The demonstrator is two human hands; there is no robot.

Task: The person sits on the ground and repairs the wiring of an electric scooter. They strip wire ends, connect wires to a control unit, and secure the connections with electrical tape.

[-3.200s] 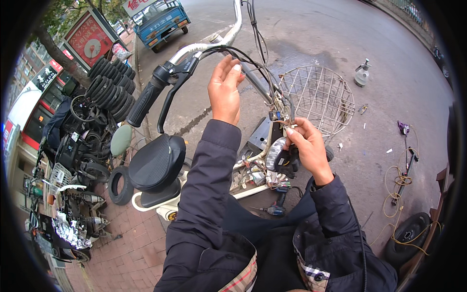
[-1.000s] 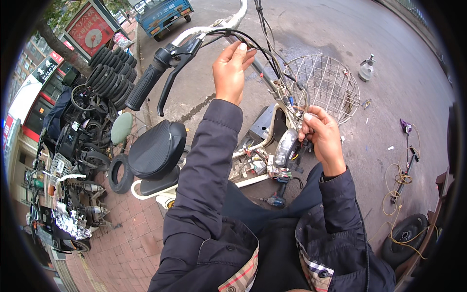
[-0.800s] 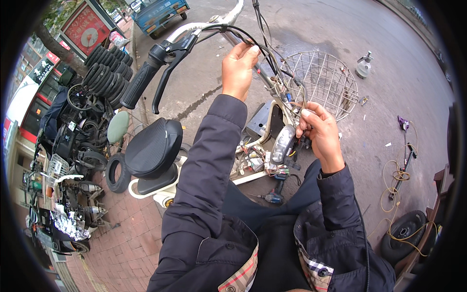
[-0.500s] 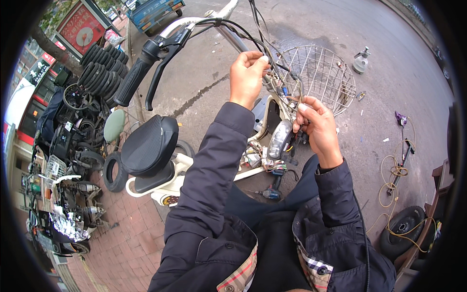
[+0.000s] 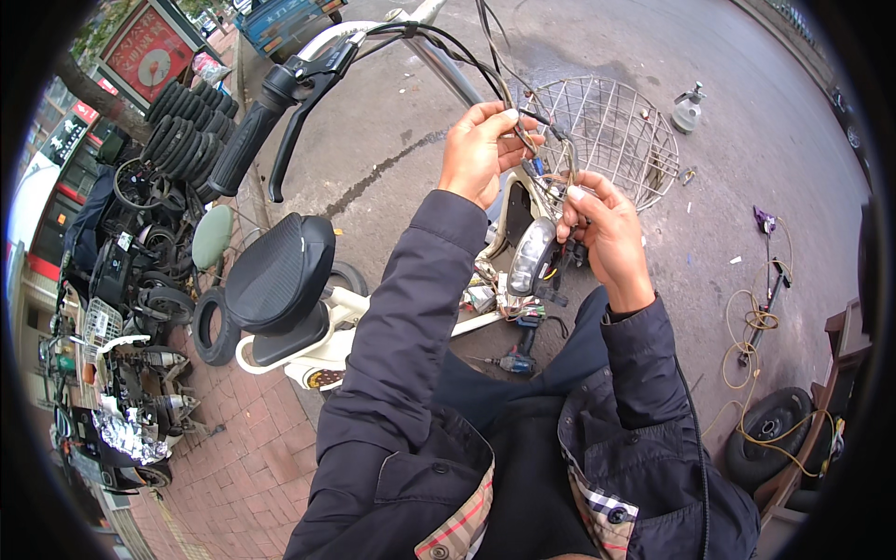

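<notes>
Left hand has come down toward the right hand since the earlier frames, so both now work close together on the same wiring. Left looks to be pinching it higher up, thumb against fingers; right nips thin wires lower down, exact strands too small to tell. Wiring runs down from the handlebar, beside the wire basket. Headlight sits just below the right hand, drill below that.
</notes>
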